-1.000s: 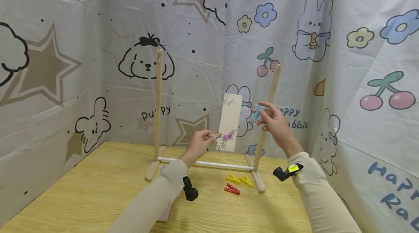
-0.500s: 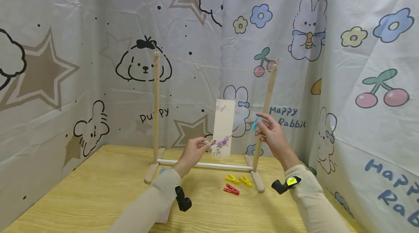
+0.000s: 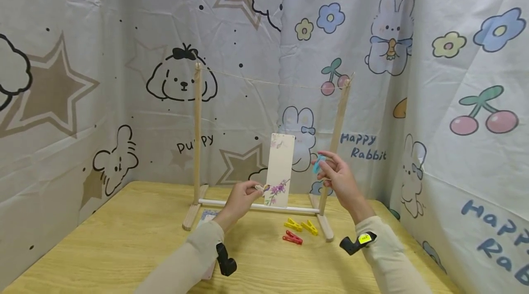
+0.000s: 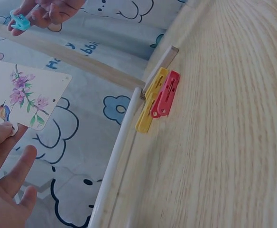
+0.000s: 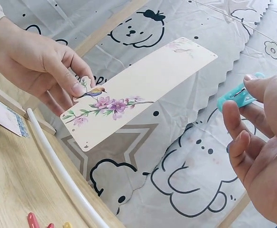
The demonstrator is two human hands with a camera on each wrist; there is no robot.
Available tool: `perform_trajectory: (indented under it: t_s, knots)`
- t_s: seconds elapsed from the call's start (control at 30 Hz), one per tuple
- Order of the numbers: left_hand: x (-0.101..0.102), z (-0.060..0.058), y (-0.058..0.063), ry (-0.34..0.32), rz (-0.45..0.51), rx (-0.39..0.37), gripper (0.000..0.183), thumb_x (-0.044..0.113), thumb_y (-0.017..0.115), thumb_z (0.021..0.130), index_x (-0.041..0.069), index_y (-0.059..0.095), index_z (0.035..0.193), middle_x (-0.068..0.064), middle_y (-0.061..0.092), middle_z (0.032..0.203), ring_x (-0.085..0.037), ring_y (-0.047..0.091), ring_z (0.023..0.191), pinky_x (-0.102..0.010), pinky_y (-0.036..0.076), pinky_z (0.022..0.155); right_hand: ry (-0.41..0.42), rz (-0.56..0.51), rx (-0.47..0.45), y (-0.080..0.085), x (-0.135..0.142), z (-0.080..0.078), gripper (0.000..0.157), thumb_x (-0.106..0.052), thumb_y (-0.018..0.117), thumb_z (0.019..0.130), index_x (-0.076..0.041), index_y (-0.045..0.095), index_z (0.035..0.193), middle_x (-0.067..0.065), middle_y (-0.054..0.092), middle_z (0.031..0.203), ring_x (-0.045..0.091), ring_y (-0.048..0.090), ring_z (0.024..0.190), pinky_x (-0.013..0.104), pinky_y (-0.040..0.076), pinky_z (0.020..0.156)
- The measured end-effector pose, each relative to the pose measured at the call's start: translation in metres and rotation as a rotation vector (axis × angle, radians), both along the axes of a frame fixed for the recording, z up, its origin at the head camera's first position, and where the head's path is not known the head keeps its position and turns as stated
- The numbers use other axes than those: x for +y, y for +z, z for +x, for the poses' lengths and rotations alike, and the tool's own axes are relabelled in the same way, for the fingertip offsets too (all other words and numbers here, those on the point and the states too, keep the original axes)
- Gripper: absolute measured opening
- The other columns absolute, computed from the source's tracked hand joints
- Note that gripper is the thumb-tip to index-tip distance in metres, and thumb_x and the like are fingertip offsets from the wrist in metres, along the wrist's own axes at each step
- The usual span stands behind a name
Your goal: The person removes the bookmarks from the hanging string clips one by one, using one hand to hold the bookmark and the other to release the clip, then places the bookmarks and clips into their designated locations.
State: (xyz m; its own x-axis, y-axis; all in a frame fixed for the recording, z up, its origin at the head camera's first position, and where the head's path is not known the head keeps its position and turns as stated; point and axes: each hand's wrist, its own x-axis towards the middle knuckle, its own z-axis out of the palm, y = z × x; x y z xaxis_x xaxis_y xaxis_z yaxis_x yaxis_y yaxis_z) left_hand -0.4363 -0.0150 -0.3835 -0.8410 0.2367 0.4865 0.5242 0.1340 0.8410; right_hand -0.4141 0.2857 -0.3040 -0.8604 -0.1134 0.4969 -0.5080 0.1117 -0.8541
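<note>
My left hand (image 3: pixel 239 200) pinches a cream bookmark (image 3: pixel 281 163) by a small cut-out tab on its lower left edge. Purple blossoms and a bird decorate the bookmark (image 5: pixel 133 95), which stands nearly upright in the head view, below the string (image 3: pixel 256 81). To its right my right hand (image 3: pixel 340 179) holds a light blue clothespin (image 3: pixel 318 164) between thumb and fingers. In the right wrist view the clothespin (image 5: pixel 240 92) is apart from the bookmark. Two yellow clothespins (image 3: pixel 293 224) and a red clothespin (image 3: pixel 292 237) lie on the table.
A wooden frame with a left post (image 3: pixel 198 133), a right post (image 3: pixel 340 124) and a white bottom bar (image 3: pixel 252 206) stands on the wooden table (image 3: pixel 136 234). Another printed card (image 3: pixel 208 214) lies partly under my left arm. Patterned curtains (image 3: pixel 244 18) surround the table.
The bookmark has come down and a little left with my left hand. My right hand has also lowered with the light blue clothespin. The clothespins on the table have stayed put.
</note>
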Motion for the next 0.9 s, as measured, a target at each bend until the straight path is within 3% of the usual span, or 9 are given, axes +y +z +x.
perform_trajectory:
  t_s: [0.13, 0.37, 0.73, 0.9]
  knots:
    - [-0.002, 0.002, -0.002, -0.003, -0.010, -0.011, 0.014, 0.006, 0.065, 0.102, 0.000, 0.072, 0.112, -0.010, 0.076, 0.097, -0.029, 0.069, 0.103, -0.060, 0.045, 0.101, -0.005, 0.011, -0.005, -0.004, -0.002, 0.001, 0.044, -0.027, 0.056, 0.109, -0.010, 0.047, 0.149, 0.003, 0.069, 0.122, 0.012, 0.063, 0.076, 0.022, 0.048, 0.059]
    - [-0.007, 0.013, -0.003, 0.006, 0.028, -0.009, 0.014, 0.005, 0.066, 0.101, -0.002, 0.071, 0.112, -0.015, 0.076, 0.098, -0.034, 0.070, 0.103, -0.062, 0.047, 0.098, -0.012, 0.020, -0.018, -0.014, -0.004, 0.003, 0.046, -0.027, 0.058, 0.108, -0.008, 0.047, 0.149, 0.005, 0.069, 0.121, 0.016, 0.063, 0.076, 0.022, 0.047, 0.058]
    - [-0.024, 0.020, -0.016, 0.032, 0.046, -0.069, 0.025, 0.014, 0.066, 0.103, 0.002, 0.070, 0.124, -0.010, 0.075, 0.103, -0.033, 0.067, 0.109, -0.066, 0.044, 0.101, 0.016, -0.031, -0.030, -0.031, -0.006, 0.006, 0.043, -0.024, 0.057, 0.109, -0.006, 0.049, 0.147, 0.004, 0.071, 0.116, 0.010, 0.061, 0.073, 0.019, 0.045, 0.055]
    - [-0.027, 0.021, -0.022, 0.012, 0.037, -0.068, 0.022, 0.010, 0.066, 0.102, 0.000, 0.071, 0.121, -0.015, 0.076, 0.101, -0.038, 0.067, 0.109, -0.064, 0.045, 0.101, 0.028, -0.052, -0.034, -0.037, -0.008, 0.007, 0.042, -0.022, 0.056, 0.110, -0.006, 0.049, 0.148, 0.005, 0.072, 0.115, 0.011, 0.061, 0.073, 0.019, 0.047, 0.055]
